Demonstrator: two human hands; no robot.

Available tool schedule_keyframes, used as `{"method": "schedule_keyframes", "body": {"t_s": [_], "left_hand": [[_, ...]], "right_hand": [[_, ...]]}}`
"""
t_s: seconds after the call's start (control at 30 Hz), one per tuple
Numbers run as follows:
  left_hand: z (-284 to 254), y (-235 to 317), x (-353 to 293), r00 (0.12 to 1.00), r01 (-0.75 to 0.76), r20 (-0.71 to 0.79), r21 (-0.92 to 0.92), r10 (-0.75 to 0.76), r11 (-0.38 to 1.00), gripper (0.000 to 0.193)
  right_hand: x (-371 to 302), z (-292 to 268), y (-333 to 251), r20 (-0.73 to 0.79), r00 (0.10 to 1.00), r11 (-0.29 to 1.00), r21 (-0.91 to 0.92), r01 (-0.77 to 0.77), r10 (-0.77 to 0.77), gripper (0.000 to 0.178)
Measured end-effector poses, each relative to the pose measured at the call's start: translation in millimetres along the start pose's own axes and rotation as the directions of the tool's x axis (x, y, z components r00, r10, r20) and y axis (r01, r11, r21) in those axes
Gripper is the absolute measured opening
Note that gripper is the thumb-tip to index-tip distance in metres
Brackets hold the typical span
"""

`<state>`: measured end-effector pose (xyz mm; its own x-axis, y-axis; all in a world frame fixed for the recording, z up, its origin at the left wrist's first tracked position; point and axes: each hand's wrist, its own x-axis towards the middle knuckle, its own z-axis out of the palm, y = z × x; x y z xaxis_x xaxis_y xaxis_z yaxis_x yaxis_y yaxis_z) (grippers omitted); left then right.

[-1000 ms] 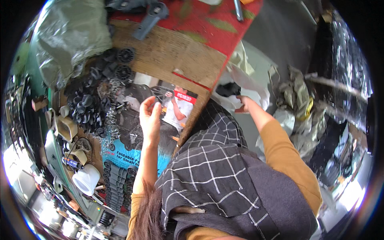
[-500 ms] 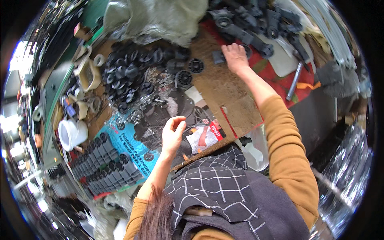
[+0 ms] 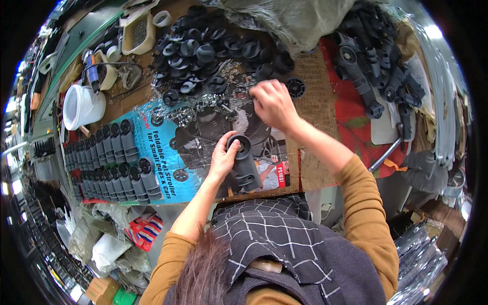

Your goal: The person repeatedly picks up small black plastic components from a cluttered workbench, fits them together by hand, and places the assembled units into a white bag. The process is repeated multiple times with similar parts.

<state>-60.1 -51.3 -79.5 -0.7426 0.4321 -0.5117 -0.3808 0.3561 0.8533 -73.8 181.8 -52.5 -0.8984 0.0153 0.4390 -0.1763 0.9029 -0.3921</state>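
Note:
My left hand (image 3: pixel 223 158) grips a dark grey plastic joint piece (image 3: pixel 247 168) with a round socket at its upper end. The piece lies tilted over the printed cardboard, the thumb at its socket. Farther out, my right hand (image 3: pixel 275 105) hovers beside the scattered small metal hardware (image 3: pixel 223 105), its fingers curled together. What sits between those fingertips, if anything, is hidden. A black round spoked disc (image 3: pixel 295 87) rests just right of that hand. Behind the hardware is a heap of black plastic knobs (image 3: pixel 195 48).
Rows of grey joint pieces (image 3: pixel 109 152) stand at the left, near a white bucket (image 3: pixel 84 108) and a beige tray (image 3: pixel 138 34). More grey parts (image 3: pixel 363 66) are piled at the far right above a metal-shafted tool (image 3: pixel 385 155). A plastic sack (image 3: pixel 290 18) lies at the back.
My right hand has come from the grey parts at the right to the hardware in the middle. My left hand, which held no joint piece before, now grips one. The view has shifted.

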Motion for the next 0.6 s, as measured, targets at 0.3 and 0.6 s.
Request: {"method": "schedule_keyframes", "body": {"t_s": [0.3, 0.6], "left_hand": [[-1.0, -11.3, -3.1, 0.969, -0.12, -0.157, 0.38, 0.192, 0.917, 0.034], [-27.1, 5.9, 11.8, 0.908, -0.219, -0.339, 0.112, 0.244, 0.969, 0.026]], "right_hand": [[79.8, 108.1, -10.8, 0.284, 0.95, 0.988, 0.048, -0.148, 0.129, 0.03], [73.2, 92.0, -20.4, 0.154, 0.964, 0.907, 0.335, -0.257, 0.216, 0.023]]}}
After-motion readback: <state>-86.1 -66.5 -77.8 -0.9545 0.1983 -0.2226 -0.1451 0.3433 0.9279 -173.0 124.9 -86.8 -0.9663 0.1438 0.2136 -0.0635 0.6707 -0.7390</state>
